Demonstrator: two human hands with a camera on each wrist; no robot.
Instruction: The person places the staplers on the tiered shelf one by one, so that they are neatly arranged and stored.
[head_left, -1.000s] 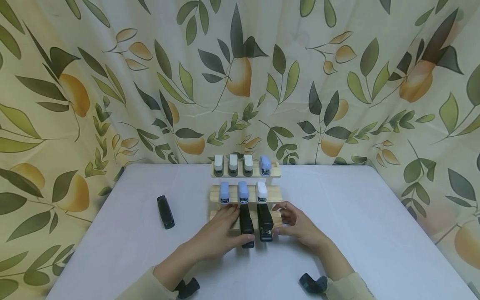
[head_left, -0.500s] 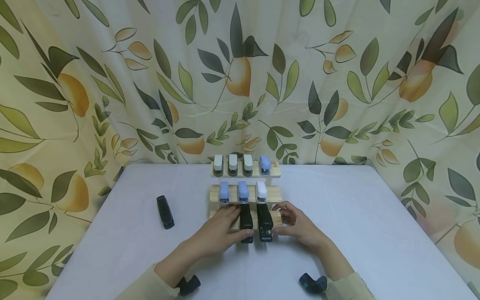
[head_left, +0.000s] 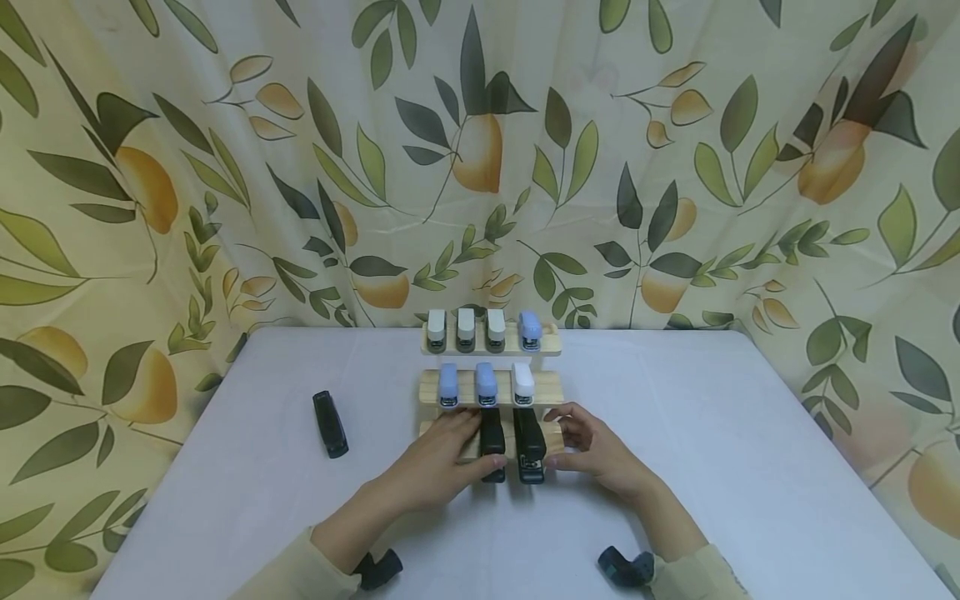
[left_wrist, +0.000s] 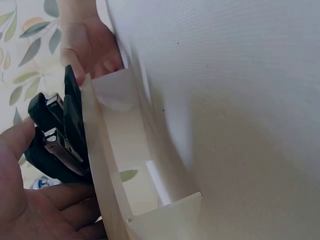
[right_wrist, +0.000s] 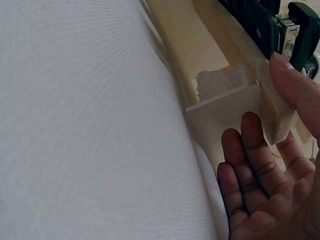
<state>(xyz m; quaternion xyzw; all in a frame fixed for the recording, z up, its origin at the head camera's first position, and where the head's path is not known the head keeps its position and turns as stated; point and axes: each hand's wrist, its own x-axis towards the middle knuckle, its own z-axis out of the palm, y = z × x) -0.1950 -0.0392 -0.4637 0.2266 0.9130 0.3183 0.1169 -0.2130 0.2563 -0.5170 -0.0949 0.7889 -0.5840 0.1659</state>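
On the lowest shelf of a tiered wooden display rack [head_left: 553, 432], two black staplers lie side by side. My left hand [head_left: 435, 467] is at the left black stapler [head_left: 491, 433], thumb over its front end and fingers along its left side. In the left wrist view the thumb [left_wrist: 19, 136] meets that stapler's front, with the fingers below. My right hand [head_left: 600, 454] grips the rack's right end, beside the right black stapler [head_left: 530, 435]. In the right wrist view its thumb [right_wrist: 290, 80] lies on the shelf's front edge and its fingers reach around the pale side panel [right_wrist: 225, 112].
Above stand two blue mini staplers and a white one [head_left: 523, 383] on the middle shelf. Several more line the top shelf [head_left: 551, 342]. Another black stapler [head_left: 330, 425] lies on the white table [head_left: 247, 500] to the left. A patterned curtain [head_left: 480, 233] hangs behind.
The left black stapler has slid back, deeper onto the lowest shelf, with my left thumb following its front end. My right hand and the rack stay put.
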